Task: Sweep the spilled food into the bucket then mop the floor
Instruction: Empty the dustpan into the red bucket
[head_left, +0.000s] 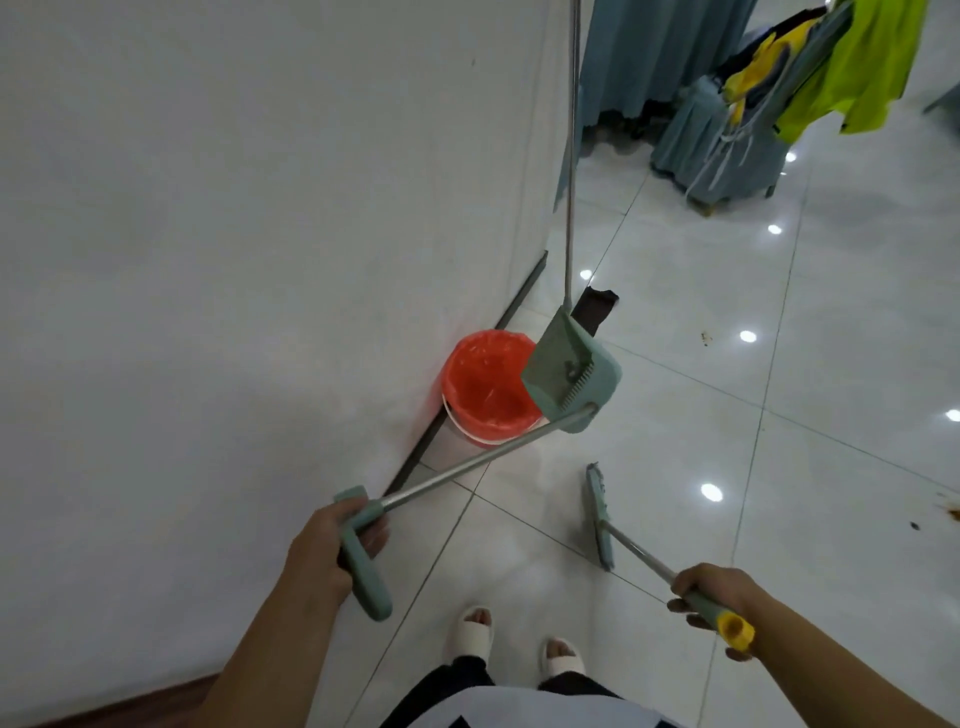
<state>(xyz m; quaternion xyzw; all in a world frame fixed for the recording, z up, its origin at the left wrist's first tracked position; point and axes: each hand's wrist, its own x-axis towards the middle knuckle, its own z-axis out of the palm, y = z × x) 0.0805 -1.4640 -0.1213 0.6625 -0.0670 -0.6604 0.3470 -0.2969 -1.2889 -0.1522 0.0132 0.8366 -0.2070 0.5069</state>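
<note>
My left hand (332, 545) grips the green T-handle of a long dustpan (569, 371). The pan is lifted and tilted over a bucket (480, 389) lined with an orange bag, which stands against the wall. My right hand (714, 597) holds the green and yellow handle of a broom (600, 514). The broom's head rests on the tiled floor, to the right of the bucket. Brown food stains (953, 514) mark the floor at the right edge, and a small spot (705, 339) lies farther back.
A white wall (234, 234) runs along the left. A mop with a metal pole (571, 156) leans at the wall's corner, its dark head (595, 309) on the floor. Chairs with blue covers (727, 150) and hanging clothes stand at the back right. My slippered feet (514, 644) are below.
</note>
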